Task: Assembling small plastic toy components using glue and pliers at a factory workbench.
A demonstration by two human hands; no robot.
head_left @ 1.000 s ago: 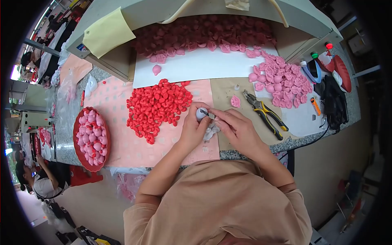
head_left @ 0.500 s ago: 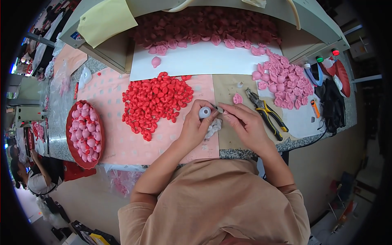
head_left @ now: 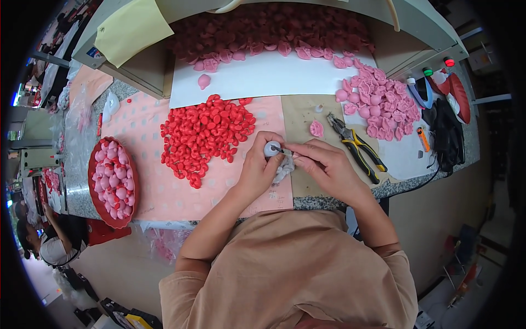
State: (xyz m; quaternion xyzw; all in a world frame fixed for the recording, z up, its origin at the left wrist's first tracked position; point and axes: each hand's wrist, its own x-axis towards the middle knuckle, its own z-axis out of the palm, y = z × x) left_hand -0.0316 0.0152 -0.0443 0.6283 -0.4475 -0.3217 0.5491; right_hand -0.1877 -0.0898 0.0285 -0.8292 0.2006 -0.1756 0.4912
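My left hand (head_left: 255, 167) is closed round a small whitish bottle (head_left: 270, 148), its round top turned upward. At the bottle's mouth sits a dark, thin tip (head_left: 278, 149). My right hand (head_left: 334, 167) is closed in a pinch close beside it, fingertips on a thin, light-coloured piece too small to name. A crumpled white tissue or cloth (head_left: 284, 170) lies beneath my hands. A single pink, petal-shaped piece (head_left: 316, 128) and a small white cap-like piece (head_left: 319, 108) are on the brown paper just beyond my right hand.
Yellow-black pliers (head_left: 357, 149) lie right of my hands, with an orange cutter (head_left: 423, 139) farther right. Red pieces (head_left: 205, 137) are heaped at left, beside a red dish (head_left: 137, 186) of pink-and-red pieces. Pink pieces (head_left: 383, 104) spill from a grey open-fronted box (head_left: 422, 41).
The dark, thin tip has moved left from between my right fingertips to the bottle's mouth. My right hand has come slightly lower and nearer the bottle. The whole view has shifted a little.
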